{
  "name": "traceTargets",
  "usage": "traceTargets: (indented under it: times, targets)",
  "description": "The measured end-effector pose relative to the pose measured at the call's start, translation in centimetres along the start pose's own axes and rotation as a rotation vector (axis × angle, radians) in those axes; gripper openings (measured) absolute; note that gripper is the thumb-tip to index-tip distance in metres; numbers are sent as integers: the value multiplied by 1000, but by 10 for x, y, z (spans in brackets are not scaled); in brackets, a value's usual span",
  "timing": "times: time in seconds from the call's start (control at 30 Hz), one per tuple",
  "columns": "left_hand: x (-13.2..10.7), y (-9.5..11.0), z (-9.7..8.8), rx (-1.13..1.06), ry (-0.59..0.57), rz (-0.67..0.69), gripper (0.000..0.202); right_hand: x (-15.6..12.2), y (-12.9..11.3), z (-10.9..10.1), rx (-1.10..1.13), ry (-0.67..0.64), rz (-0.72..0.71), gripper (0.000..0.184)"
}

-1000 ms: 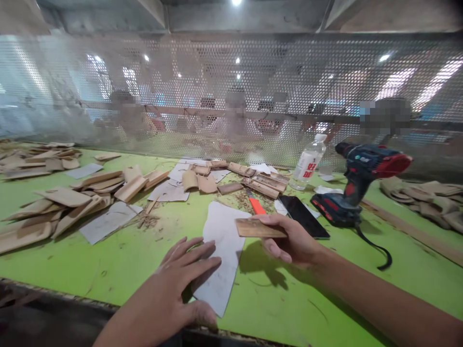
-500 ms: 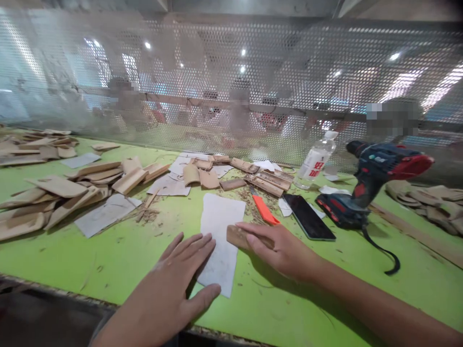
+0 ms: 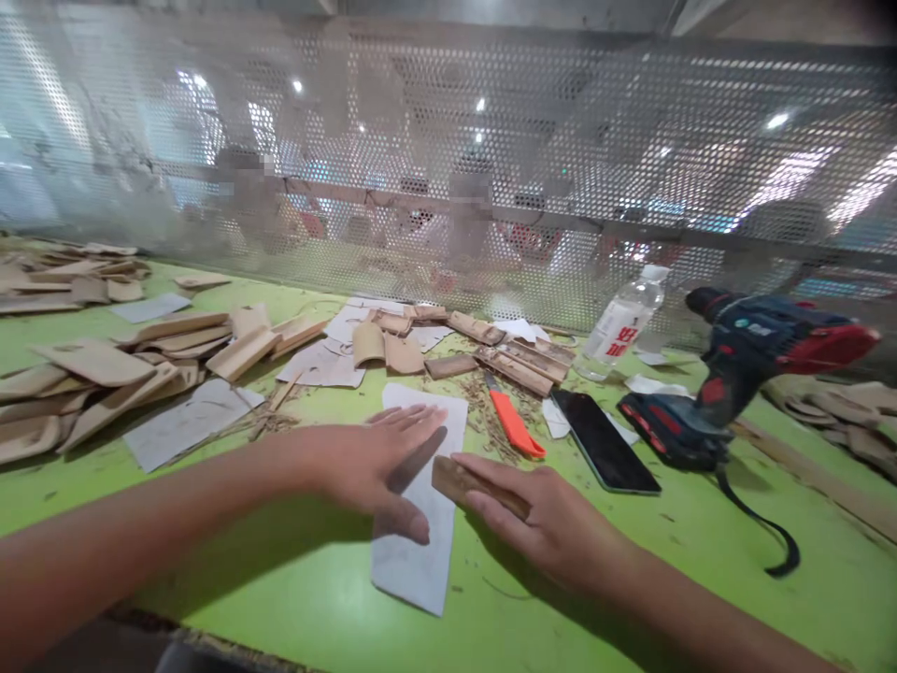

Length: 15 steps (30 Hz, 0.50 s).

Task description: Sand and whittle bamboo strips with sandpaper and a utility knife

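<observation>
My left hand [image 3: 382, 458] is over the upper part of a white sheet of paper [image 3: 413, 570], fingers stretched out and thumb apart, holding nothing. Whether its palm presses on the sheet I cannot tell. At the sheet's right edge my right hand [image 3: 547, 514] is closed around a small brown piece of bamboo [image 3: 455, 479], whose left end overlaps the paper. Just beyond that hand lies an orange-handled knife [image 3: 515, 425], with shavings about its blade. A black phone [image 3: 606, 441] rests to the right of the knife.
Curved bamboo pieces [image 3: 403, 353] lie on paper at the back, with a larger pile [image 3: 98, 360] at left. A bottle [image 3: 623, 322] and a cordless drill [image 3: 743, 365] stand at right. Perforated metal mesh [image 3: 392, 206] closes off the bench's rear.
My left hand has moved up and right over the paper, its forearm now crossing from the left. My right hand keeps the bamboo piece and sits slightly lower in view.
</observation>
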<state>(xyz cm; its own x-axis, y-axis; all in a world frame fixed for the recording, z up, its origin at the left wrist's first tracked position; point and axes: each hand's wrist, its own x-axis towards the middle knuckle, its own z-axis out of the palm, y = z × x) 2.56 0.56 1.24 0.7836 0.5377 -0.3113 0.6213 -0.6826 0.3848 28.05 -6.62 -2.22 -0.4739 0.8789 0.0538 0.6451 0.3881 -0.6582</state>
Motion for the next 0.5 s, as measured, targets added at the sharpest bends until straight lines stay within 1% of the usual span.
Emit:
traceTargets:
  times: [0.03, 0.1, 0.2, 0.23, 0.33, 0.37, 0.47, 0.5]
  targets:
    - [5, -5, -2, -3, -37, 6, 122, -1, -2, 1, 18, -3, 7, 47]
    - [9, -12, -1, -19, -39, -1, 121, -3, -6, 2, 74, -31, 23, 47]
    - [7, -14, 3, -33, -58, -7, 121, -3, -9, 2, 165, -91, 40, 42]
    - [5, -14, 5, -46, -50, 7, 121, -1, -8, 1, 175, -80, 44, 42]
    - [2, -16, 8, -94, 9, 39, 118, 3, -5, -2, 150, 22, 61, 44]
    - [1, -18, 9, -103, 19, 37, 119, 5, -5, -2, 159, 21, 62, 44]
    - [-1, -20, 9, -110, 11, 33, 121, 7, -7, -3, 245, -97, 30, 41]
    - [-1, -20, 8, -110, 6, 30, 121, 8, -8, -3, 261, -105, 23, 40]
